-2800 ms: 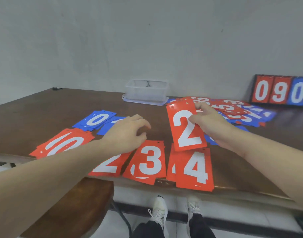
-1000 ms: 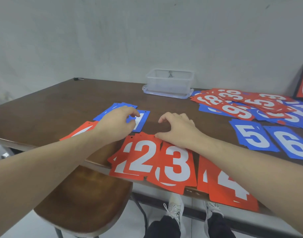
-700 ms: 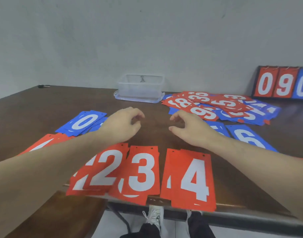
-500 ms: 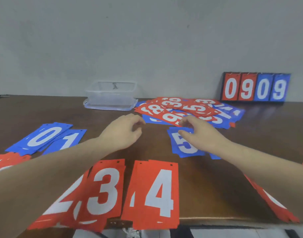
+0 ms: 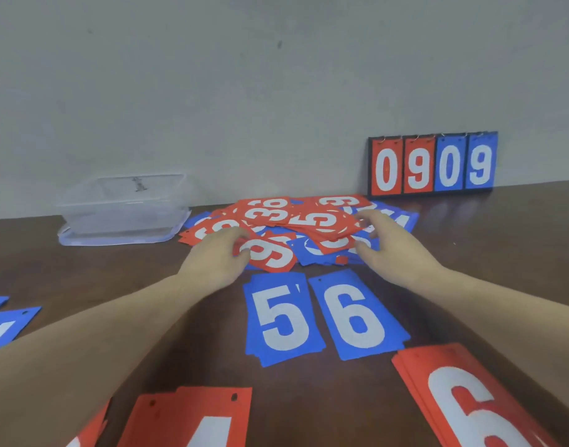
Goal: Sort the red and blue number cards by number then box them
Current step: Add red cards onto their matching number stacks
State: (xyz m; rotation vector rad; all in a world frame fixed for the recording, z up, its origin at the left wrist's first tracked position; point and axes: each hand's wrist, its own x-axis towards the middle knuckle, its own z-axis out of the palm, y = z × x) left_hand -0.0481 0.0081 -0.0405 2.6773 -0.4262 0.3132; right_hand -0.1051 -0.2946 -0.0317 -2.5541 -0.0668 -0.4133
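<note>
Loose heap of red and blue number cards [image 5: 296, 221] at table's [image 5: 99, 279] far middle, near wall. Clear plastic box [image 5: 123, 208] left of heap, standing on its lid. Black-framed flip scoreboard [image 5: 433, 164] behind and right of heap, upright against wall. Blue 5 card [image 5: 281, 317] and blue 6 card [image 5: 357, 314] side by side just before heap. Red 6 pile [image 5: 476, 401] nearer, right; red 4 pile [image 5: 192, 421] nearer, left. Blue cards [image 5: 5, 324] at far left edge. Left hand [image 5: 217, 259] on heap's left edge, right hand [image 5: 389, 246] on its right.

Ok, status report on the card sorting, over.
Both hands at the mixed pile: left hand touching a red 9 card, right hand at its right edge. Clear box without cards. Nothing in the way.
</note>
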